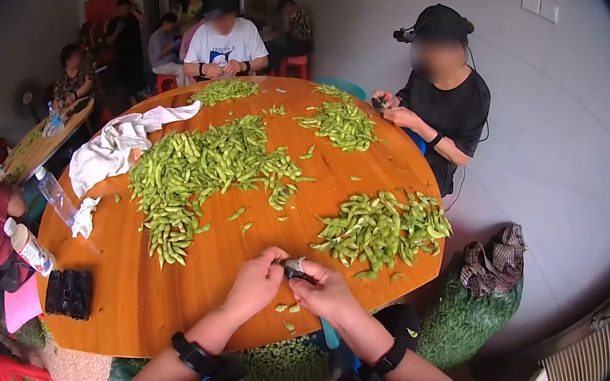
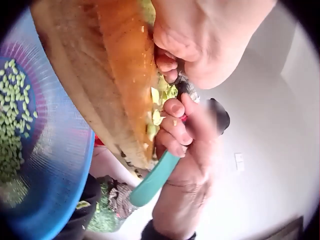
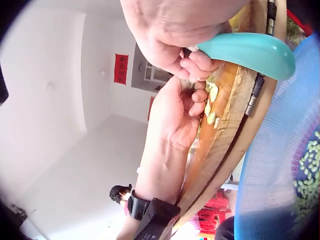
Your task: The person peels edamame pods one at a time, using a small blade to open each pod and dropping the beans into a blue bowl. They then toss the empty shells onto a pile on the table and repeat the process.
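Note:
Both hands meet over the near edge of the round wooden table (image 1: 130,321). The right hand (image 1: 328,295) grips a tool with a teal handle (image 2: 156,181), which sticks out below its curled fingers; something dark covers its thumb. Fingertips of the left hand (image 1: 255,280) are pinched beside that thumb, and what they pinch is hidden. A few loose beans (image 3: 212,118) lie on the wood just under the hands. Below the edge, a blue basket (image 3: 255,175) holds many shelled green beans (image 1: 286,366).
Piles of green pods (image 1: 380,231) cover parts of the table. A white cloth (image 1: 106,151), a water bottle (image 1: 56,194), a second bottle (image 1: 29,246) and a black object (image 1: 69,293) stand or lie left. A person in black (image 1: 446,95) sits right. A full green sack (image 1: 468,319) stands on the floor.

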Action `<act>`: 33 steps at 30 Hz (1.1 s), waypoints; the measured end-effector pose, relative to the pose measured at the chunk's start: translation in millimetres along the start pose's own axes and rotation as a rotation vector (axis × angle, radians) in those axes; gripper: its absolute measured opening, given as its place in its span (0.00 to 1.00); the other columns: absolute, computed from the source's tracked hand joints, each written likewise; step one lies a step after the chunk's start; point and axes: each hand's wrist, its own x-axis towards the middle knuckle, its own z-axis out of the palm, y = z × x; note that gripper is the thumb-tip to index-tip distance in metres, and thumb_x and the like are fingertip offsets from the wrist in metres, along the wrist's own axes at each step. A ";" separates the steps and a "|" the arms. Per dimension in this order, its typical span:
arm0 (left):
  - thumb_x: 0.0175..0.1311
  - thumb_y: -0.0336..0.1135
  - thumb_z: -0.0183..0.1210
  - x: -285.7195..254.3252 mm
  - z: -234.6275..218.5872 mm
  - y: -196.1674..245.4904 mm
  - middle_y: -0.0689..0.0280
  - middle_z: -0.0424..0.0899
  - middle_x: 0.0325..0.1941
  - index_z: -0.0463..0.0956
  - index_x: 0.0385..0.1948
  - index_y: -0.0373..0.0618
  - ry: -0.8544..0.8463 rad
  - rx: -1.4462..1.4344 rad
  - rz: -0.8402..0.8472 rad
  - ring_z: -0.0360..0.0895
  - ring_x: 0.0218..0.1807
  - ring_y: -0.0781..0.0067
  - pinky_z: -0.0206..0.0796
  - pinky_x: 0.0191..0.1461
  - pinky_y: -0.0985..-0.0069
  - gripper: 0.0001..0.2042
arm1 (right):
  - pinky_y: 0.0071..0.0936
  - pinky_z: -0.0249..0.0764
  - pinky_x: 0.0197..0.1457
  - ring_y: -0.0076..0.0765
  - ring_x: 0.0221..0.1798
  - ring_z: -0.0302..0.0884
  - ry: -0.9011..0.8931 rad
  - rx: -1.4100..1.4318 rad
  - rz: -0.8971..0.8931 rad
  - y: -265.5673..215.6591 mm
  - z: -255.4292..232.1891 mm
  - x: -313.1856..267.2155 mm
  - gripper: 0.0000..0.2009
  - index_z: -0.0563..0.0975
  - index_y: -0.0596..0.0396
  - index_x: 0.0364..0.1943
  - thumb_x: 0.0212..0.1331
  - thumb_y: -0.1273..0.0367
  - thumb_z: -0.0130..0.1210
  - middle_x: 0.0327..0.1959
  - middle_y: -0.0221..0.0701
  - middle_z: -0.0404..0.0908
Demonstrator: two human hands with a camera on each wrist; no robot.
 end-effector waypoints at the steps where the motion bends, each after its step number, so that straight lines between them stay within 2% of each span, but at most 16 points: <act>1: 0.63 0.27 0.42 0.1 0.9 0.8 0.64 0.79 0.29 0.73 0.42 0.40 0.001 0.000 0.004 0.76 0.31 0.76 0.69 0.37 0.76 0.11 | 0.12 0.54 0.17 0.12 0.17 0.61 0.009 -0.001 0.029 -3.5 0.0 -0.2 0.07 0.77 0.51 0.41 0.61 0.73 0.51 0.22 0.21 0.72; 3: 0.61 0.25 0.43 -0.4 2.4 2.9 0.60 0.79 0.28 0.73 0.42 0.39 0.004 0.022 0.041 0.76 0.31 0.73 0.68 0.39 0.74 0.11 | 0.12 0.54 0.17 0.12 0.17 0.61 0.017 -0.004 0.052 -9.5 -1.5 -2.2 0.06 0.77 0.52 0.41 0.62 0.73 0.51 0.22 0.22 0.72; 6: 0.60 0.25 0.44 -3.5 3.5 5.3 0.59 0.80 0.30 0.73 0.41 0.39 -0.013 -0.044 0.057 0.76 0.30 0.71 0.69 0.38 0.73 0.11 | 0.13 0.53 0.15 0.13 0.16 0.61 0.002 0.059 0.126 -13.5 -5.2 -9.8 0.04 0.76 0.54 0.39 0.63 0.73 0.50 0.22 0.24 0.73; 9: 0.58 0.24 0.45 -12.6 -0.3 18.2 0.57 0.80 0.31 0.72 0.44 0.40 -0.061 0.074 0.071 0.78 0.30 0.66 0.70 0.37 0.71 0.13 | 0.13 0.59 0.19 0.13 0.18 0.65 -0.080 0.169 0.176 -16.1 -6.4 -14.7 0.06 0.75 0.54 0.40 0.63 0.72 0.49 0.23 0.24 0.74; 13: 0.56 0.24 0.46 -12.3 5.5 8.6 0.56 0.81 0.32 0.70 0.47 0.40 0.007 0.130 0.161 0.80 0.29 0.60 0.72 0.36 0.70 0.15 | 0.12 0.56 0.15 0.14 0.15 0.64 -0.036 0.124 0.140 -17.2 -1.2 -18.3 0.05 0.75 0.54 0.39 0.63 0.73 0.49 0.24 0.26 0.76; 15: 0.56 0.23 0.45 -11.9 6.0 6.8 0.54 0.81 0.36 0.68 0.49 0.41 0.025 0.139 0.235 0.80 0.33 0.57 0.72 0.39 0.70 0.17 | 0.13 0.53 0.13 0.14 0.14 0.63 0.002 0.112 0.115 -17.4 0.5 -18.1 0.04 0.75 0.54 0.38 0.63 0.73 0.49 0.24 0.27 0.76; 18: 0.57 0.23 0.44 -9.4 7.2 -2.1 0.56 0.80 0.39 0.67 0.50 0.40 0.050 0.076 0.289 0.79 0.36 0.61 0.71 0.42 0.72 0.17 | 0.13 0.52 0.13 0.15 0.13 0.62 0.022 0.153 0.100 -13.8 -0.1 -13.9 0.04 0.75 0.53 0.38 0.62 0.73 0.50 0.23 0.27 0.76; 19: 0.57 0.23 0.44 -9.4 6.2 -3.0 0.56 0.80 0.39 0.67 0.50 0.40 0.050 0.079 0.278 0.79 0.36 0.61 0.71 0.42 0.72 0.17 | 0.13 0.54 0.14 0.14 0.14 0.62 0.003 0.198 0.115 -14.2 -1.9 -12.7 0.04 0.76 0.53 0.39 0.62 0.73 0.51 0.22 0.26 0.76; 20: 0.58 0.23 0.43 -8.2 4.8 -2.4 0.58 0.79 0.40 0.67 0.50 0.41 0.019 0.023 0.250 0.78 0.38 0.65 0.70 0.43 0.74 0.17 | 0.13 0.55 0.15 0.13 0.15 0.62 -0.019 0.245 0.131 -13.6 -2.7 -11.4 0.05 0.76 0.52 0.39 0.61 0.73 0.51 0.21 0.24 0.75; 21: 0.59 0.23 0.42 -7.6 3.3 -2.3 0.61 0.78 0.41 0.67 0.51 0.42 -0.011 -0.032 0.222 0.76 0.40 0.70 0.69 0.45 0.76 0.17 | 0.13 0.53 0.14 0.14 0.13 0.61 -0.012 0.250 0.140 -12.1 -3.1 -10.2 0.05 0.76 0.52 0.39 0.61 0.74 0.51 0.22 0.25 0.75; 22: 0.59 0.23 0.42 -6.2 2.2 -2.5 0.61 0.78 0.41 0.67 0.51 0.42 -0.004 -0.025 0.216 0.76 0.40 0.70 0.69 0.45 0.76 0.17 | 0.13 0.53 0.14 0.14 0.13 0.61 -0.023 0.254 0.142 -12.5 -4.0 -9.7 0.05 0.76 0.52 0.39 0.61 0.74 0.51 0.22 0.25 0.75; 25: 0.63 0.22 0.43 -4.7 -3.2 -3.1 0.68 0.75 0.39 0.68 0.51 0.44 -0.226 -0.418 -0.031 0.72 0.42 0.78 0.67 0.46 0.80 0.16 | 0.14 0.51 0.12 0.14 0.13 0.61 -0.047 0.302 0.156 -15.3 -7.8 -10.1 0.05 0.76 0.52 0.38 0.61 0.74 0.52 0.21 0.26 0.75; 26: 0.63 0.22 0.43 -4.2 -1.9 -5.7 0.68 0.75 0.39 0.68 0.51 0.44 -0.221 -0.418 -0.032 0.72 0.42 0.78 0.67 0.46 0.80 0.16 | 0.14 0.51 0.12 0.14 0.13 0.61 -0.052 0.301 0.156 -16.7 -7.9 -10.3 0.05 0.76 0.52 0.38 0.61 0.74 0.52 0.21 0.26 0.75; 28: 0.64 0.24 0.47 -1.3 2.8 -9.2 0.68 0.76 0.40 0.69 0.51 0.43 -0.180 -0.326 0.096 0.73 0.44 0.77 0.67 0.49 0.79 0.14 | 0.14 0.50 0.12 0.14 0.12 0.61 -0.022 0.303 0.168 -20.0 -8.5 -11.0 0.04 0.76 0.53 0.38 0.60 0.74 0.52 0.21 0.26 0.75; 32: 0.64 0.26 0.50 -2.0 -4.3 -4.2 0.68 0.78 0.41 0.70 0.51 0.43 -0.152 -0.226 0.175 0.74 0.45 0.78 0.67 0.51 0.78 0.13 | 0.15 0.51 0.11 0.15 0.12 0.61 -0.005 0.313 0.141 -12.6 -8.6 -10.9 0.04 0.76 0.54 0.37 0.60 0.74 0.53 0.21 0.27 0.75; 33: 0.64 0.25 0.50 -0.9 -8.4 -4.0 0.66 0.79 0.42 0.70 0.51 0.44 -0.170 -0.169 0.222 0.76 0.46 0.74 0.68 0.51 0.76 0.14 | 0.15 0.51 0.11 0.15 0.12 0.61 -0.016 0.331 0.127 -11.4 -10.5 -10.3 0.03 0.76 0.54 0.36 0.60 0.74 0.53 0.21 0.27 0.75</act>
